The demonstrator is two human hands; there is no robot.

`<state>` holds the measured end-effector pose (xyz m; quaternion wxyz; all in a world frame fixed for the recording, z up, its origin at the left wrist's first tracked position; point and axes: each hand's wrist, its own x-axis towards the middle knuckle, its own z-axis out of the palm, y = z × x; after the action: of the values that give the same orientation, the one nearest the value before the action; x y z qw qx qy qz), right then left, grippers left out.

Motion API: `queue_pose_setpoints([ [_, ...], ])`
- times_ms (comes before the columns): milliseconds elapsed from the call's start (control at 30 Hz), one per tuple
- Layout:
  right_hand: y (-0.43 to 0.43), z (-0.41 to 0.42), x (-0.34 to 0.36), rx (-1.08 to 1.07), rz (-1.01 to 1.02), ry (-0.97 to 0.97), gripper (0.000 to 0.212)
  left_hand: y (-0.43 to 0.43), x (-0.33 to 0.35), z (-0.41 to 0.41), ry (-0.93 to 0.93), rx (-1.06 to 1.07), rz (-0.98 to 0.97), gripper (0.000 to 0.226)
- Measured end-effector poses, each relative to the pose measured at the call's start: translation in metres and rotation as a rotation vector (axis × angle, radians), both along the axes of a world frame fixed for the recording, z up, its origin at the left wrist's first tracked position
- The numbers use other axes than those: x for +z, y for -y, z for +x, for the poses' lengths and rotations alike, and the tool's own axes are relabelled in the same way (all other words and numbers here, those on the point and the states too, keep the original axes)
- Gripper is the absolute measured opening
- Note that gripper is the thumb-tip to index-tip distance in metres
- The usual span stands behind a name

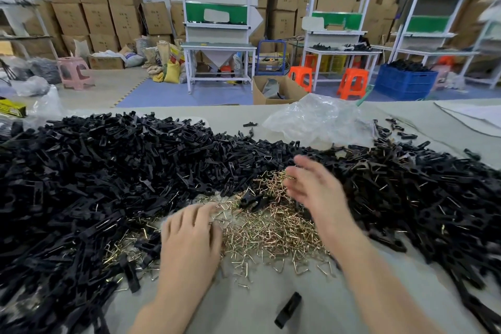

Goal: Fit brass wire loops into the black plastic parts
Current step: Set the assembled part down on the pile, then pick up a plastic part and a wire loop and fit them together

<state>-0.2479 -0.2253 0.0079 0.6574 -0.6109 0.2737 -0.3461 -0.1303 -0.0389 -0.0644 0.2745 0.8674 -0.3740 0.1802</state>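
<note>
Currently our left hand (189,236) lies flat on the brass wire loops (271,228). Mid-frame, our right hand (311,184) hovers spread, blurred.

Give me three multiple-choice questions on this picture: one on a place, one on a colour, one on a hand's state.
1. Where does the heap of brass wire loops lie?
A. In a cardboard box.
B. On the table, between heaps of black plastic parts.
C. On a stool.
2. What colour is the crate on the floor at right?
A. Red.
B. Yellow.
C. Blue.
3. How is the right hand?
A. Open, fingers spread over the loops.
B. A closed fist.
C. Gripping the clear bag.
Answers: 1 B, black parts lie either side of it; 2 C, its walls are blue; 3 A, blurred, but fingers show straight and apart.
</note>
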Motion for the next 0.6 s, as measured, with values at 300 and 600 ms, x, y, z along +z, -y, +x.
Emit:
queue_pose_setpoints([
  [300,-0.053,0.025,-0.080,0.023,-1.043,-0.649,0.038,-0.021,-0.011,0.034,0.161,0.270,0.230,0.032],
  [600,-0.051,0.023,-0.081,0.033,-1.100,-0.550,0.036,-0.013,0.004,0.034,-0.071,0.079,-0.216,0.025],
])
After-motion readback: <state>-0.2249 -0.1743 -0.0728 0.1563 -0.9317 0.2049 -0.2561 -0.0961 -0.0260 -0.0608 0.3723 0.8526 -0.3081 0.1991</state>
